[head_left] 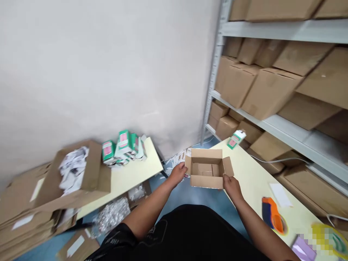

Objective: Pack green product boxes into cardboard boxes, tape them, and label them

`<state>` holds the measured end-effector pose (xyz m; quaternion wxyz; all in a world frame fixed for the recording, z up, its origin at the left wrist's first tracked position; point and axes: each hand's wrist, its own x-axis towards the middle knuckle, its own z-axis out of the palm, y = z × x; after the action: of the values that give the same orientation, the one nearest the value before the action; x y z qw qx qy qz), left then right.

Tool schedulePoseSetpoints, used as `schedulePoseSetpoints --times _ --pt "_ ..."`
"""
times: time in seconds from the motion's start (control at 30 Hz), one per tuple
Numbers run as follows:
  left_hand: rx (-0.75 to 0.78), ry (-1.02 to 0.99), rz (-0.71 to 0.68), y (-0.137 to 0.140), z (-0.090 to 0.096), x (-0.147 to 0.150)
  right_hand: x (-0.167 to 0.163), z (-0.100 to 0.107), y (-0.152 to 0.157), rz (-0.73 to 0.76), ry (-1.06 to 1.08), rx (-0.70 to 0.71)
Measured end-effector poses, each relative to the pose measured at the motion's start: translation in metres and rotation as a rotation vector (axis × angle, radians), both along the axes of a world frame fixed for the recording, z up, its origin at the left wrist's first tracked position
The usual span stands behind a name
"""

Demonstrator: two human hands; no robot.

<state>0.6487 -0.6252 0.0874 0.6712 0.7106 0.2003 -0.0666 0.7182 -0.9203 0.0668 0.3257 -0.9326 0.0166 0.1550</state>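
Between my two hands hangs a small cardboard box (pixel 207 181), its flaps folded outward and its inside bare down to the bottom flaps. My left hand (pixel 177 175) pinches the box at its left side flap. On the opposite side, my right hand (pixel 231 185) grips the corner near the right flap. The box is held over the gap between two pale tables, close to the left edge of the right-hand one. Beyond it, a green and white carton (pixel 236 139) sits on that table's far end.
Green and white cartons (pixel 125 143) are piled on the left table (pixel 148 161), beside a large open box (pixel 94 163) of crumpled paper. An orange tape dispenser (pixel 274 215) lies on the right table (pixel 251 177). Shelving (pixel 272 30) full of cardboard boxes stands at right.
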Motion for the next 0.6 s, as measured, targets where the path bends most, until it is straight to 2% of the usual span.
schedulePoseSetpoints --times 0.33,0.43,0.6 --pt "0.003 -0.1 0.393 0.135 0.016 -0.138 -0.063 0.02 0.173 0.295 -0.011 -0.042" --pt "0.046 -0.101 0.455 0.171 0.021 -0.172 -0.077 0.027 0.215 0.407 -0.057 -0.101" --pt "0.049 -0.173 0.481 0.223 0.025 -0.228 -0.088 0.032 0.274 0.551 -0.092 -0.152"
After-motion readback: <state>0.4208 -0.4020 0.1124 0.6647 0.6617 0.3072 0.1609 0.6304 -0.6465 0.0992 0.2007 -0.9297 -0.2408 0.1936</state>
